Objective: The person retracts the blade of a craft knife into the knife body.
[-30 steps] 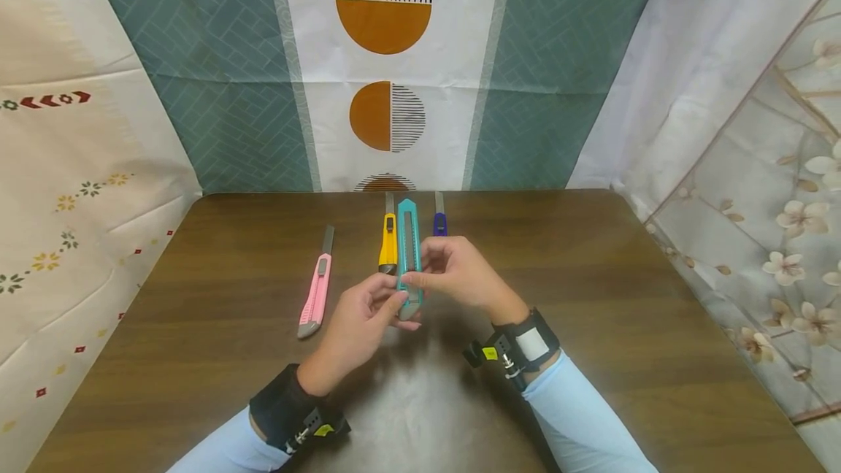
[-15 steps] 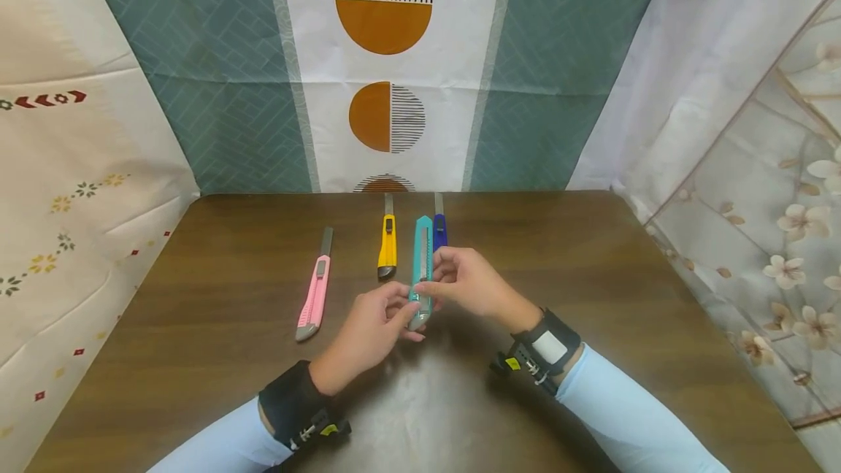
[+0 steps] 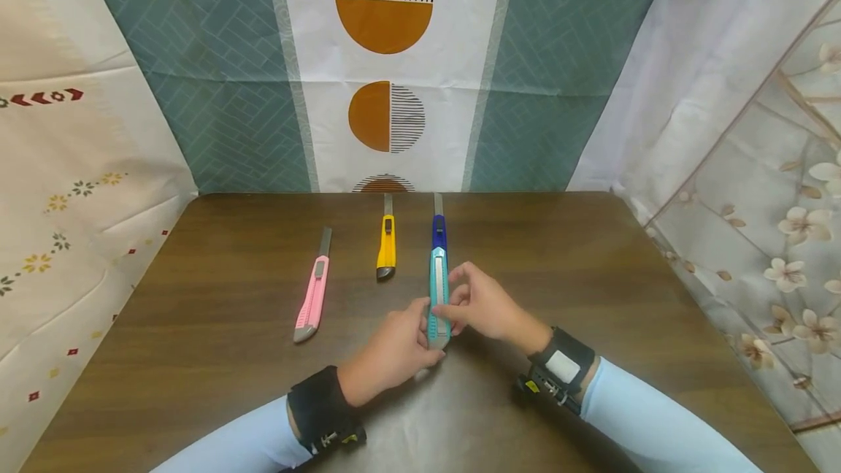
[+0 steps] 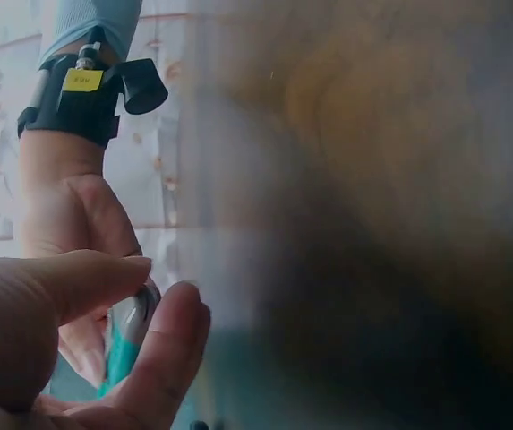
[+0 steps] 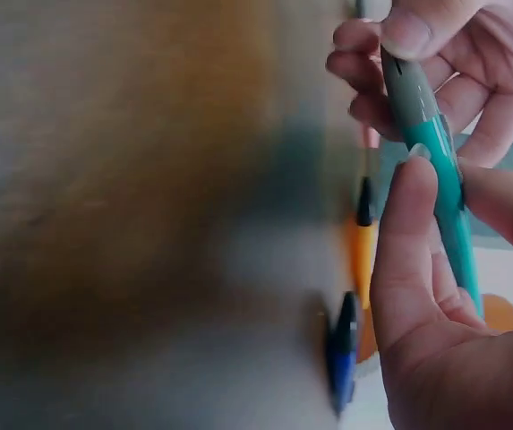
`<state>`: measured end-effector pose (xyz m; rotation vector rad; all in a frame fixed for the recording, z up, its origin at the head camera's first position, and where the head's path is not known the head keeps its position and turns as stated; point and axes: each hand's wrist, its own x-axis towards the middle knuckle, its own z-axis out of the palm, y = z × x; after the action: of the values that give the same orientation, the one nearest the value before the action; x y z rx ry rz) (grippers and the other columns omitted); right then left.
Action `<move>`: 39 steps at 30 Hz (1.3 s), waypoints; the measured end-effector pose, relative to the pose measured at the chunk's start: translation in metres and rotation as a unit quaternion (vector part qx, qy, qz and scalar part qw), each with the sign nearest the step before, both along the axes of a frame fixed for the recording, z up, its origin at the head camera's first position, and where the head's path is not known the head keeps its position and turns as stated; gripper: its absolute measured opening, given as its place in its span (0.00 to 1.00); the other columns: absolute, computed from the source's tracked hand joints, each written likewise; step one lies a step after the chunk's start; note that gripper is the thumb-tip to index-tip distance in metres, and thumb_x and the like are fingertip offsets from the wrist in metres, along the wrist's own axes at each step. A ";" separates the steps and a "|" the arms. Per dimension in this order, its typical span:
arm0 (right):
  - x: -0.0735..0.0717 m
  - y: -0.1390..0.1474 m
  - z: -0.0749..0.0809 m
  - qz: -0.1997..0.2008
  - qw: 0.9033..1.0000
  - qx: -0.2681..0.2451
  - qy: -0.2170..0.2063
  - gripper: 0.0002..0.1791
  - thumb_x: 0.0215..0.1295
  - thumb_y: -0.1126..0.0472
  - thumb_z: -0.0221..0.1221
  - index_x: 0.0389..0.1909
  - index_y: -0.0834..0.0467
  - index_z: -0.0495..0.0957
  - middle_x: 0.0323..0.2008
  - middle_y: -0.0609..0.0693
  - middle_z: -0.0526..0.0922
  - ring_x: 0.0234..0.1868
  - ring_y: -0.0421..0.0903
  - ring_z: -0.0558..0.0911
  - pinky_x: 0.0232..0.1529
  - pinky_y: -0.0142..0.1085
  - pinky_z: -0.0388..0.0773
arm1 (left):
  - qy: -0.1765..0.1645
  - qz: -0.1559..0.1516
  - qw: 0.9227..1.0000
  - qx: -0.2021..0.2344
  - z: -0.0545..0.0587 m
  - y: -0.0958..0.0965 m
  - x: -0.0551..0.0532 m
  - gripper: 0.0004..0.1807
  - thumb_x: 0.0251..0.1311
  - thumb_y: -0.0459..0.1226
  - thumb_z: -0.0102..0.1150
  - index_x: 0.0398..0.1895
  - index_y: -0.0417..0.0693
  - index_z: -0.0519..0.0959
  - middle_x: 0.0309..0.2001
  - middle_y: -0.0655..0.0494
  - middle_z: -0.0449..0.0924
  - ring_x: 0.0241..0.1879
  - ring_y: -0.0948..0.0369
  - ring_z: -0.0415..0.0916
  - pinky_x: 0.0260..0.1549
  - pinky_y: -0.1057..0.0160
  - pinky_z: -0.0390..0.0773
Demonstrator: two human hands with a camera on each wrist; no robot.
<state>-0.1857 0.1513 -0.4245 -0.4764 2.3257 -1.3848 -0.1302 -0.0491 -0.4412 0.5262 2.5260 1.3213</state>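
A teal utility knife (image 3: pixel 438 279) with a grey butt end is held between both hands above the table, its tip facing away from me. My left hand (image 3: pixel 397 347) grips it near the grey end, thumb and fingers on either side, as the left wrist view also shows. The right hand (image 3: pixel 488 306) pinches the teal body around its middle between thumb and fingers (image 5: pixel 406 210). No blade shows past the teal tip. In the head view that tip overlaps the lower part of a blue utility knife (image 3: pixel 439 232), whose blade is extended.
On the brown wooden table (image 3: pixel 558 268) lie a yellow utility knife (image 3: pixel 388 239), left of the blue one, and a pink utility knife (image 3: pixel 314 294) farther left and nearer. Both have blades out, facing the back edge. Patterned curtains (image 3: pixel 394 115) hang behind and at the sides.
Both hands have carried the teal knife rightward and toward me, from beside the yellow knife to just in front of the blue one. The other knives lie where they were.
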 end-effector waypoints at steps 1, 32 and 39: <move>0.002 0.001 -0.001 -0.001 1.000 0.009 0.000 0.32 0.63 0.59 0.71 0.59 0.62 0.63 0.28 0.52 0.85 0.24 0.53 0.87 0.33 0.49 0.90 | 0.002 -0.007 1.000 -0.010 -0.001 0.002 0.001 0.41 0.55 0.32 0.75 0.70 0.33 0.64 0.37 0.53 0.85 0.28 0.68 0.80 0.28 0.72 0.84; 0.017 0.010 -0.023 -0.062 0.992 0.106 0.023 0.18 0.64 0.66 0.66 0.52 0.68 0.77 0.22 0.51 0.82 0.17 0.44 0.83 0.20 0.36 0.85 | 0.076 -0.096 0.981 -0.148 -0.006 0.033 -0.004 0.11 0.49 0.38 0.77 0.30 0.47 0.81 0.21 0.66 0.75 0.20 0.70 0.68 0.20 0.74 0.72; 0.017 0.008 -0.025 -0.080 0.990 0.114 0.023 0.20 0.65 0.64 0.67 0.55 0.68 0.77 0.22 0.50 0.81 0.18 0.44 0.82 0.20 0.36 0.85 | 0.062 -0.087 0.984 -0.141 -0.004 0.030 -0.005 0.14 0.47 0.38 0.77 0.36 0.46 0.82 0.25 0.63 0.81 0.22 0.70 0.73 0.23 0.74 0.75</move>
<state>-0.1691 0.1592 -0.4498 -0.2620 2.5689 -1.1638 -0.1352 -0.0187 -0.4456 0.7650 2.6340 0.8761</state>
